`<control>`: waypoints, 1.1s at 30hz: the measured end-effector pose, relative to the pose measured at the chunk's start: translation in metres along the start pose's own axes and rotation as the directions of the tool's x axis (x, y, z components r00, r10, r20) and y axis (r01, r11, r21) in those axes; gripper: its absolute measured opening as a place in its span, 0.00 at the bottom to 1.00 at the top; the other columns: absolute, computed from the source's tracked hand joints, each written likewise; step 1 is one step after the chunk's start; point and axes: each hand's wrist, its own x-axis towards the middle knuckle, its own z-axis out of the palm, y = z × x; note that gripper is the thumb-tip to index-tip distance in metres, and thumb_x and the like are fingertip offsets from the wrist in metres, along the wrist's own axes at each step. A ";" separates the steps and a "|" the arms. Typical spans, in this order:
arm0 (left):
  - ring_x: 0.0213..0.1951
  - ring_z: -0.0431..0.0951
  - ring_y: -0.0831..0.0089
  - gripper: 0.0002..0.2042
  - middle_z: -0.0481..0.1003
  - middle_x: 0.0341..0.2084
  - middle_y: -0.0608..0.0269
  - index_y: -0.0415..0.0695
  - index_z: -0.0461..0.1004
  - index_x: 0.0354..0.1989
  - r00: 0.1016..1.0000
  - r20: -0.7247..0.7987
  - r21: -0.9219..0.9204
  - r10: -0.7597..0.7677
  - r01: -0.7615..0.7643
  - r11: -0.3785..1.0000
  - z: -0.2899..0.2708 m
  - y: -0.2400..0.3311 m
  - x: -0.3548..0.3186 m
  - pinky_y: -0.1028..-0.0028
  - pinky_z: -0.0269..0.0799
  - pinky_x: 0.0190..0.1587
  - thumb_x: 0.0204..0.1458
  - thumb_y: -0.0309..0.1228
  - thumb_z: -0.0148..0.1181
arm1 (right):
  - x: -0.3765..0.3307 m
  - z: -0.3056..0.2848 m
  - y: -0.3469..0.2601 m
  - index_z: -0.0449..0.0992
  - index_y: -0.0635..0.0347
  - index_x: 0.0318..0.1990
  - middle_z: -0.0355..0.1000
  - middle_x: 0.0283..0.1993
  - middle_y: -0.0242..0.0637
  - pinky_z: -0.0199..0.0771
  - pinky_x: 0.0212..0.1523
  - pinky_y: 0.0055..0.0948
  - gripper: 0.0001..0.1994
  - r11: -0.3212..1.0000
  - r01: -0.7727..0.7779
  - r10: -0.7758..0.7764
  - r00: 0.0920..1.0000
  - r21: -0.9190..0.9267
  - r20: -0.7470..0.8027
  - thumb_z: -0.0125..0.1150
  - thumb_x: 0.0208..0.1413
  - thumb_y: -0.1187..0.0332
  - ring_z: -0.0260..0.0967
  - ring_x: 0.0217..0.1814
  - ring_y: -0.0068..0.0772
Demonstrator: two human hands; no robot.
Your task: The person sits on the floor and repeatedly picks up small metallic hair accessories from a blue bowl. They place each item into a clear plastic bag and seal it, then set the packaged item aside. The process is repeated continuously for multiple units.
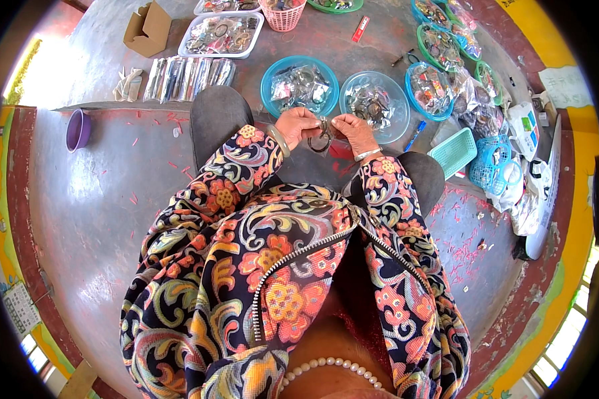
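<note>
Fingers of left hand [295,124] and right hand [353,130] pinch a dark ring [320,138], seemingly hanging downward between them.

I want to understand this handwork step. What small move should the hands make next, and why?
Probably the left hand should steady the dark metal ring while the right hand works on its top, because both hands pinch it there above the knees.

Bright daylight floods the scene, with a blown-out glare on the floor [60,73] left of the cardboard box [148,28]. Colours are saturated and focus sharp centrally. Fisheye bending curves the edges, ringed by black vignette.
</note>
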 end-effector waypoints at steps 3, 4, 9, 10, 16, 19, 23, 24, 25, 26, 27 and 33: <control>0.28 0.73 0.73 0.03 0.71 0.25 0.61 0.36 0.67 0.29 1.000 0.024 -0.012 0.011 -0.011 1.000 0.003 0.002 -0.002 0.78 0.73 0.33 0.45 0.20 0.53 | -0.001 0.003 -0.001 0.72 0.64 0.29 0.68 0.23 0.28 0.62 0.26 0.15 0.07 0.997 0.059 -0.060 0.998 -0.042 -0.016 0.55 0.47 0.69 0.62 0.24 0.14; 0.29 0.73 0.73 0.04 0.71 0.26 0.60 0.36 0.67 0.30 1.000 0.019 -0.012 0.001 -0.001 1.000 0.004 0.003 -0.003 0.78 0.73 0.33 0.45 0.20 0.52 | 0.000 0.004 -0.001 0.72 0.64 0.29 0.68 0.23 0.28 0.62 0.26 0.14 0.07 0.994 0.087 -0.089 0.996 -0.072 -0.021 0.55 0.47 0.69 0.62 0.24 0.14; 0.30 0.74 0.72 0.05 0.72 0.29 0.58 0.35 0.69 0.32 0.997 0.063 -0.012 -0.055 0.056 0.998 0.002 0.000 -0.001 0.77 0.73 0.36 0.45 0.20 0.52 | 0.001 0.003 0.003 0.72 0.65 0.29 0.68 0.23 0.27 0.62 0.26 0.14 0.06 0.976 0.167 -0.174 0.984 -0.137 -0.043 0.55 0.47 0.71 0.61 0.24 0.13; 0.30 0.74 0.72 0.05 0.72 0.29 0.58 0.35 0.69 0.31 0.996 0.064 -0.024 -0.057 0.059 0.998 0.002 0.000 -0.001 0.77 0.73 0.36 0.45 0.20 0.52 | 0.002 0.003 0.003 0.72 0.65 0.29 0.68 0.23 0.27 0.62 0.26 0.14 0.06 0.977 0.177 -0.183 0.982 -0.120 -0.044 0.55 0.47 0.71 0.61 0.24 0.13; 0.30 0.74 0.72 0.04 0.72 0.29 0.58 0.35 0.69 0.30 0.997 0.000 -0.021 -0.073 0.073 0.997 0.002 0.001 -0.001 0.77 0.73 0.33 0.45 0.22 0.53 | 0.000 0.003 0.001 0.71 0.62 0.30 0.68 0.23 0.27 0.62 0.27 0.15 0.08 0.988 0.120 -0.125 0.991 -0.094 -0.039 0.54 0.49 0.67 0.61 0.24 0.15; 0.29 0.74 0.73 0.03 0.72 0.27 0.60 0.37 0.69 0.28 0.996 -0.082 -0.044 -0.030 0.027 0.999 0.002 0.002 -0.001 0.78 0.73 0.30 0.45 0.23 0.54 | 0.000 0.002 0.001 0.72 0.62 0.30 0.67 0.23 0.26 0.61 0.26 0.15 0.08 0.998 0.046 -0.047 0.999 -0.046 -0.023 0.54 0.49 0.65 0.61 0.24 0.15; 0.28 0.73 0.74 0.02 0.71 0.24 0.64 0.40 0.68 0.25 0.994 -0.113 -0.118 -0.009 -0.005 0.993 -0.001 0.003 0.001 0.78 0.73 0.28 0.45 0.24 0.55 | 0.000 0.001 0.005 0.72 0.61 0.30 0.67 0.24 0.26 0.60 0.26 0.14 0.08 0.998 -0.009 0.012 0.999 -0.056 0.038 0.55 0.49 0.66 0.61 0.24 0.14; 0.28 0.73 0.74 0.02 0.71 0.24 0.64 0.41 0.68 0.26 0.995 -0.098 -0.108 -0.011 0.001 0.994 0.000 0.004 0.001 0.78 0.73 0.28 0.44 0.24 0.55 | 0.000 0.001 0.006 0.72 0.62 0.29 0.67 0.23 0.26 0.61 0.25 0.14 0.08 0.998 0.014 -0.012 1.000 -0.059 0.027 0.55 0.48 0.66 0.61 0.23 0.14; 0.28 0.73 0.74 0.02 0.71 0.24 0.65 0.41 0.68 0.26 0.996 -0.083 -0.098 -0.014 0.006 0.995 0.002 0.005 -0.001 0.78 0.72 0.28 0.44 0.24 0.55 | 0.000 0.002 0.007 0.72 0.62 0.29 0.68 0.23 0.26 0.61 0.25 0.14 0.08 0.997 0.037 -0.037 0.999 -0.062 0.015 0.55 0.48 0.66 0.61 0.23 0.14; 0.28 0.73 0.74 0.03 0.71 0.24 0.65 0.42 0.68 0.27 0.998 -0.067 -0.088 -0.018 0.012 0.996 0.003 0.005 -0.002 0.78 0.72 0.28 0.44 0.24 0.55 | 0.001 0.002 0.008 0.72 0.63 0.28 0.68 0.22 0.27 0.61 0.24 0.15 0.08 0.996 0.061 -0.061 0.998 -0.066 0.003 0.55 0.48 0.66 0.61 0.22 0.14; 0.28 0.73 0.74 0.03 0.71 0.25 0.65 0.42 0.68 0.28 0.999 -0.044 -0.057 -0.021 0.019 0.998 0.004 0.005 -0.002 0.79 0.72 0.28 0.44 0.24 0.55 | 0.003 0.000 0.010 0.72 0.63 0.28 0.68 0.22 0.27 0.61 0.24 0.14 0.08 0.997 0.062 -0.062 0.998 -0.041 -0.002 0.55 0.48 0.67 0.61 0.22 0.14; 0.30 0.73 0.76 0.07 0.71 0.28 0.66 0.42 0.67 0.32 0.991 0.035 0.097 -0.127 0.123 0.988 0.013 0.005 -0.006 0.81 0.70 0.30 0.44 0.23 0.54 | 0.000 0.001 0.004 0.72 0.64 0.28 0.67 0.22 0.26 0.59 0.23 0.12 0.05 0.996 0.065 -0.062 0.997 0.054 -0.053 0.55 0.47 0.71 0.60 0.23 0.12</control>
